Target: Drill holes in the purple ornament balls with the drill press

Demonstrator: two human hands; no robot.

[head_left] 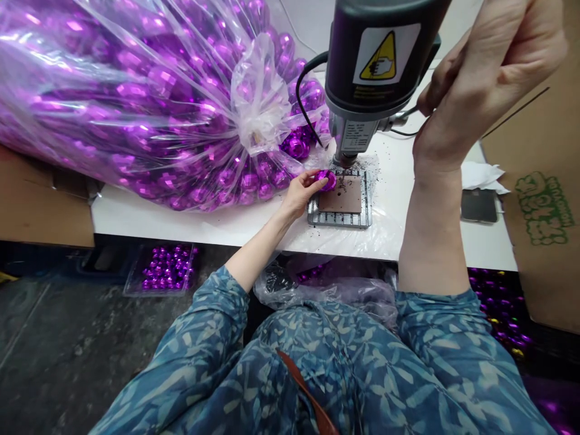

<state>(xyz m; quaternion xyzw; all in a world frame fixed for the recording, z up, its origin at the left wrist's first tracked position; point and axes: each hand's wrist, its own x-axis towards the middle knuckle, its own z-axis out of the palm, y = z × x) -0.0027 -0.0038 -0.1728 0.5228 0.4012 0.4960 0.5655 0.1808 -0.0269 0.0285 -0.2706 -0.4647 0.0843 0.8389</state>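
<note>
Between the thumb and fingers of my left hand [299,194] is a shiny purple bead [325,180], held at the left side of a brown board [347,199]. The board lies on the slotted metal base [345,220] of a black drill press [378,60] with a yellow warning label. The press's chuck [345,159] is just above and behind the board. My right hand [480,84] is raised at the right of the press, its fingers closed around the end of a metal lever [410,112]. Dark shavings are scattered over the board and around the base.
A large clear bag [172,109] of purple beads fills the left of the white table [217,226]. At the right are a dark phone-like object [479,206], white tissue [483,176] and cardboard [544,181]. Below the table edge sits a clear tray [136,284] of beads.
</note>
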